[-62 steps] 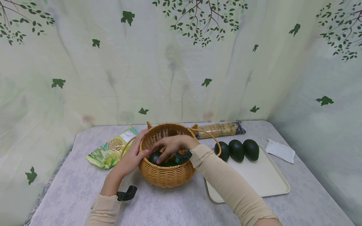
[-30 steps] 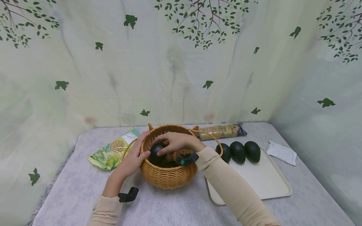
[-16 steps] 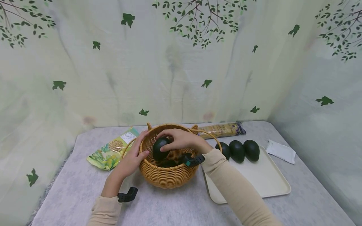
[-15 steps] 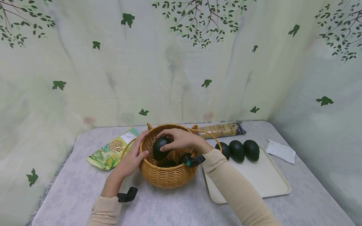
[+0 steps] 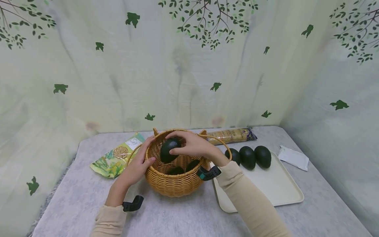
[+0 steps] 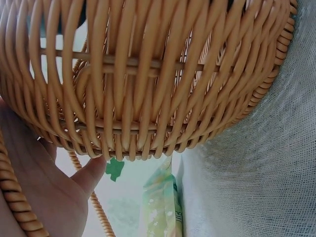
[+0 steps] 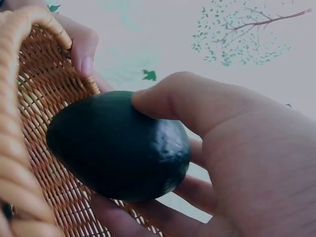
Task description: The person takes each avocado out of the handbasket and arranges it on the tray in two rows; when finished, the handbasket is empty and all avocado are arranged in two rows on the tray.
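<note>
My right hand (image 5: 190,144) holds a dark green avocado (image 5: 169,152) over the mouth of the wicker basket (image 5: 174,184). In the right wrist view, the thumb lies on top of the avocado (image 7: 113,148), with fingers curled beneath it. Two more dark avocados (image 5: 175,170) show low inside the basket, partly hidden by its front rim. My left hand (image 5: 138,164) grips the basket's left rim, its thumb hooked over the edge. From the left wrist view, the basket's woven side (image 6: 148,89) fills the upper part, with the left hand (image 6: 49,182) against it.
Right of the basket lies a cream tray (image 5: 272,187), with three dark avocados (image 5: 247,158) in a row at its far end. A long noodle packet (image 5: 232,135) lies behind, a white packet (image 5: 293,158) at right, and a yellow-green bag (image 5: 115,158) at left.
The right hand has lifted the avocado from low in the basket up to its rim, uncovering the avocados below. The left hand has stayed on the rim.
</note>
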A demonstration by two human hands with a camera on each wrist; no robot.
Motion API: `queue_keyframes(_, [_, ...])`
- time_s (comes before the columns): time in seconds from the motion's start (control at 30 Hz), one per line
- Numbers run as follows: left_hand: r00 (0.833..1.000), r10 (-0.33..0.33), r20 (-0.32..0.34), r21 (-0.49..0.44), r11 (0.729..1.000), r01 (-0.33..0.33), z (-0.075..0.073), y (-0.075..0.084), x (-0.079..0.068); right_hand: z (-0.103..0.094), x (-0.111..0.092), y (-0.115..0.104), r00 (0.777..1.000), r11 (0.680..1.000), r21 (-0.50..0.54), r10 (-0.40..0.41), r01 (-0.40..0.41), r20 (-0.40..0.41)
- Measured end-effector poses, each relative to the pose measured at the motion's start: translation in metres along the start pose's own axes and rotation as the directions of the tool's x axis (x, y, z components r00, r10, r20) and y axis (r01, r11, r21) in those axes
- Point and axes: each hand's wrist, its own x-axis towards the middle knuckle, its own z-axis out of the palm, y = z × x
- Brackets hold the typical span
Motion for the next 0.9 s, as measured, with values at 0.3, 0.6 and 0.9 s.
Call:
queue_keyframes(0.3, [1.000,-0.004,-0.005,0.012,1.000,0.004,-0.001,0.001,-0.001,0.001,-0.017,-0.002,0.995,0.998,0.052,-0.030,0.034,-0.091])
queue_keyframes(0.6, [1.000,0.013,-0.014,0.026,1.000,-0.013,-0.001,-0.001,0.000,0.000,-0.032,-0.002,0.988,0.995,0.087,-0.041,0.054,-0.148])
queue_keyframes(0.9, [1.000,0.014,-0.018,0.022,1.000,-0.014,-0.001,-0.001,-0.002,0.002,-0.049,-0.001,0.974,0.981,0.167,-0.058,0.095,-0.217])
